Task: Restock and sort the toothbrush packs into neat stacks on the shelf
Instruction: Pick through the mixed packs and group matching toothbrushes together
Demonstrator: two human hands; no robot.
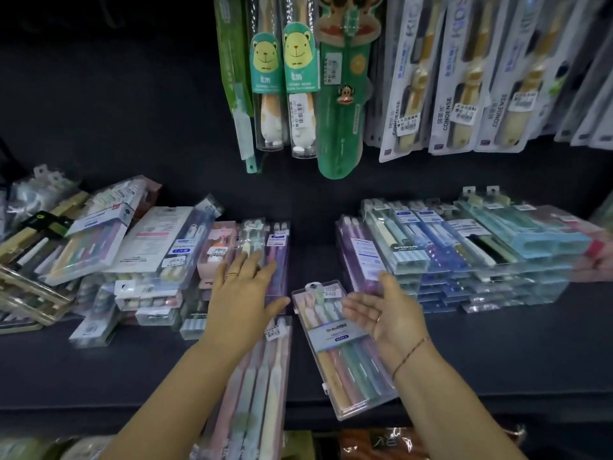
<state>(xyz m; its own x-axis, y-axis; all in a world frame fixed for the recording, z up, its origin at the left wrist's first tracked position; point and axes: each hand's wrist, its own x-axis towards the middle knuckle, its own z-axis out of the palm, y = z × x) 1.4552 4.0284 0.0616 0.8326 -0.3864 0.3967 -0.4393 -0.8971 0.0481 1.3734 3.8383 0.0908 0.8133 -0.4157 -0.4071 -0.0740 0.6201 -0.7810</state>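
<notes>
1. Head view: the pastel pack [345,360] lies flat near the front of the shelf [497,353]. Its long axis is skewed, with the hang tab toward 11 o'clock and the foot toward 5 o'clock.
2. The right hand [388,313] is nearer it. It sits at the pack's upper right edge with the palm turned left and the fingers loosely bent over the tab end, gripping nothing. I cannot tell whether the fingers touch the plastic.
3. The left hand [243,293] is at 9 o'clock from the pack. It is flat, fingers straight, reaching onto the purple stack [280,260], and it also holds nothing.
4. A long pack [265,376] lies under the left forearm, running roughly 12 to 6.
5. Tidy stacks [464,254] stand at 2 o'clock from the pastel pack and a loose pile [116,254] at 10 o'clock, with bare shelf between them at 12.
6. Judgement: the right hand likely needs to close across the pack's short width, then turn it toward 12 to 6 so it matches the stacks.
</notes>
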